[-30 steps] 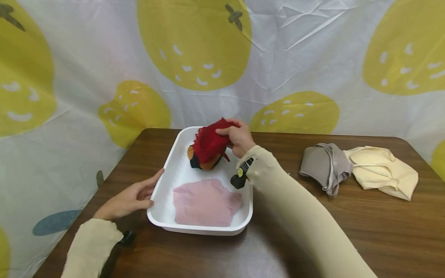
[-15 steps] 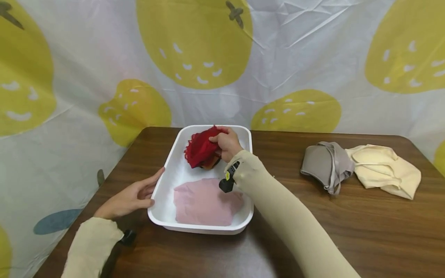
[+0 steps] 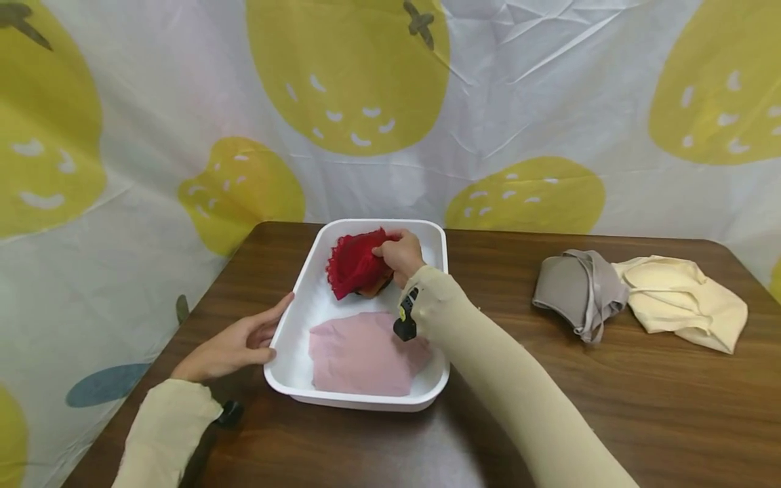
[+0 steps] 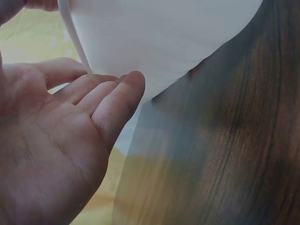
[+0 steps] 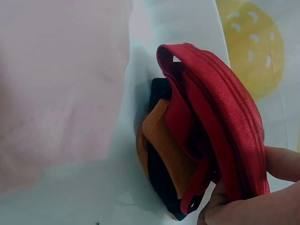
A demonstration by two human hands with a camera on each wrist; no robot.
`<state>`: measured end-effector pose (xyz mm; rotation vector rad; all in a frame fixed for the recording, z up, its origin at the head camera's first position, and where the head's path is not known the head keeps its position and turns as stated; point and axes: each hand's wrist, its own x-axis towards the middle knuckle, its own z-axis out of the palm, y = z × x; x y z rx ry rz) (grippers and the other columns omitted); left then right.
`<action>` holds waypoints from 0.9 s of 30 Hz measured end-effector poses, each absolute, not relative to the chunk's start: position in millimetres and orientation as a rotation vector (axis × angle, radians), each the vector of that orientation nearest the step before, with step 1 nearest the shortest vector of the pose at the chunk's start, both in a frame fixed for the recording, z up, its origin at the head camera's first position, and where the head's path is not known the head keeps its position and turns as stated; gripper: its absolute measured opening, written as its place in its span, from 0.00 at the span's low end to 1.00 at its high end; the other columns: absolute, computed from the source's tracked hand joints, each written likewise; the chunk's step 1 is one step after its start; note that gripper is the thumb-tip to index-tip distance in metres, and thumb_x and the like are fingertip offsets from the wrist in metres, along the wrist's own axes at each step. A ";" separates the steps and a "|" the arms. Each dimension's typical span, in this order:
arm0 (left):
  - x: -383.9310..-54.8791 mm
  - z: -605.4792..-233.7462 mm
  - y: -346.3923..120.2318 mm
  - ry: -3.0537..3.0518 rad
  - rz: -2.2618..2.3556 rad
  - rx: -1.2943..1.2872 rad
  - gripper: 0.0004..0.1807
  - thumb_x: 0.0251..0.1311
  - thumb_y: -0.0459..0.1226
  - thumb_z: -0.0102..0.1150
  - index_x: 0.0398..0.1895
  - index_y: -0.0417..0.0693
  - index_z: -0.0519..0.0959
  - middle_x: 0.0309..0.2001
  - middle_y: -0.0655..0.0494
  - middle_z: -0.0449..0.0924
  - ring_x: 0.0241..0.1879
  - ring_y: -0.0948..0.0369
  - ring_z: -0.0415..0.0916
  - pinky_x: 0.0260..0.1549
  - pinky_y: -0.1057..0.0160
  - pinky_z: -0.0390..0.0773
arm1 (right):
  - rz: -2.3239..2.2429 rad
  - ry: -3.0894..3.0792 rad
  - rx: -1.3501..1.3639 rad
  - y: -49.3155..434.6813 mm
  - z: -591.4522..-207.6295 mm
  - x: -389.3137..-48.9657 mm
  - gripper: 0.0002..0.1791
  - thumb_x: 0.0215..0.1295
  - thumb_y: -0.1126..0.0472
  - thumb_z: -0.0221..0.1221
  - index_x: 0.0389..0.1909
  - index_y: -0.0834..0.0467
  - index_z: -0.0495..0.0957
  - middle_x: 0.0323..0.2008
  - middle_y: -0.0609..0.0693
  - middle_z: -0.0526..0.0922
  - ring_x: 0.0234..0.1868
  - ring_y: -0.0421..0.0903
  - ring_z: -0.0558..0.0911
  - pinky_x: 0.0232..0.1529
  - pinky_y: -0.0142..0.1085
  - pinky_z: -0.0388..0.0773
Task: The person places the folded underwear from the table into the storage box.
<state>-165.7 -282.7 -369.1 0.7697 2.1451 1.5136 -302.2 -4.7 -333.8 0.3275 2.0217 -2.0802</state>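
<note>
Garment of red fabric with a lacy edge point(image 3: 356, 263), at the far end of the white rectangular plastic tray point(image 3: 360, 402), inside the rim. Right hand point(image 3: 401, 256) has it: fingers and thumb closed in a pinch on the garment's right side. Right wrist view shows a looped satiny band, a narrow strap hanging beside the fingers. Directly under the red, partly covered: orange-and-black ribbed cloth bundle point(image 5: 172, 145); cannot tell whether the two touch all along. Nearer end of tray: pale pink cloth point(image 3: 360, 356), spread flat, lightly wrinkled, well short of the red. Left hand point(image 3: 234, 342) at tray's left side; fingers extended and loosely parted, tips against rim and outer wall, thumb toward the near corner. Cream sleeves point(image 3: 500, 366) on both arms. Tray sits on a dark brown wood-grain table point(image 3: 671, 420). Off to the right, well apart from the tray: grey-brown cupped garment with straps point(image 3: 567, 288), touching cream-yellow crumpled garment point(image 3: 683, 305) on its right. Behind, white curtain printed with yellow lemons point(image 3: 396, 183).
</note>
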 end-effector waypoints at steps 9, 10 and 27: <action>-166.9 -369.1 -282.6 2.168 1.494 0.763 0.50 0.65 0.27 0.56 0.79 0.37 0.34 0.78 0.27 0.32 0.62 0.75 0.71 0.52 0.70 0.80 | -1.760 2.390 0.336 -5.0 -339.0 -301.7 0.27 0.60 0.62 0.65 0.62 0.52 0.75 0.64 0.55 0.76 0.69 0.59 0.66 0.69 0.46 0.67; -166.7 -369.2 -282.5 2.163 1.499 0.763 0.49 0.65 0.27 0.56 0.79 0.37 0.34 0.78 0.26 0.32 0.62 0.75 0.72 0.52 0.70 0.80 | -1.739 2.410 0.332 -4.9 -339.6 -301.7 0.27 0.60 0.61 0.66 0.62 0.51 0.76 0.64 0.55 0.76 0.68 0.59 0.65 0.69 0.48 0.66; -164.8 -366.2 -281.6 2.138 1.516 0.741 0.50 0.64 0.26 0.56 0.79 0.37 0.33 0.79 0.27 0.30 0.62 0.75 0.71 0.52 0.70 0.80 | -1.906 2.214 0.282 1.8 -341.5 -310.2 0.28 0.63 0.67 0.63 0.65 0.57 0.74 0.67 0.56 0.75 0.68 0.52 0.74 0.71 0.41 0.70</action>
